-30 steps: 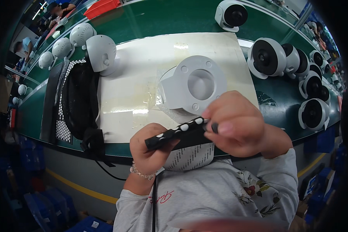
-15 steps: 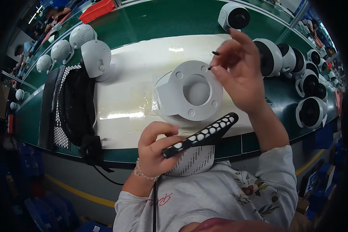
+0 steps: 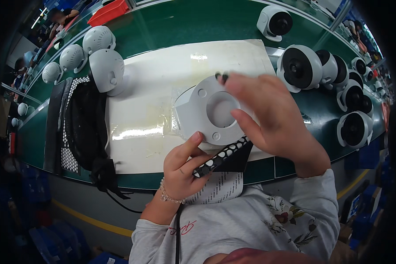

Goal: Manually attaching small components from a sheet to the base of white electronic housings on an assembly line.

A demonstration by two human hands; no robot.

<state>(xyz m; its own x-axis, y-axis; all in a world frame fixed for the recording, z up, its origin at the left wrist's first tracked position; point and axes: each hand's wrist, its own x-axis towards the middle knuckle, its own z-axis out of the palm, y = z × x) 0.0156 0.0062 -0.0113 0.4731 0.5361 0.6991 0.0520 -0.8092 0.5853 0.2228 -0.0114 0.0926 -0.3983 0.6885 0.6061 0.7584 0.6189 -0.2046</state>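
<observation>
A white camera-like device lies base up in front of me, its round ring base (image 3: 193,116) showing shallow round recesses and a wide central opening. My left hand (image 3: 182,169) is closed on a black backing sheet (image 3: 224,155) dotted with white circles, below the ring. Its index fingertip is at the ring's near-left edge, apparently touching it. My right hand (image 3: 273,114), partly blurred, reaches over the ring's right side, thumb apart from the other fingers. Two small black pads (image 3: 221,78) sit at its fingertips, above the ring's far edge. The hand hides the ring's right recesses.
The work lies on a cream mat (image 3: 145,110) on a green table. White devices (image 3: 108,68) stand at left beside a black pouch-like bundle (image 3: 86,114). More white devices with black fronts (image 3: 301,68) line the right side. A red tray (image 3: 108,12) is at the far left.
My right hand has swung left and over the ring, bringing the black pads to its far edge. My left hand and the sheet have shifted slightly right, its index finger now at the ring's edge.
</observation>
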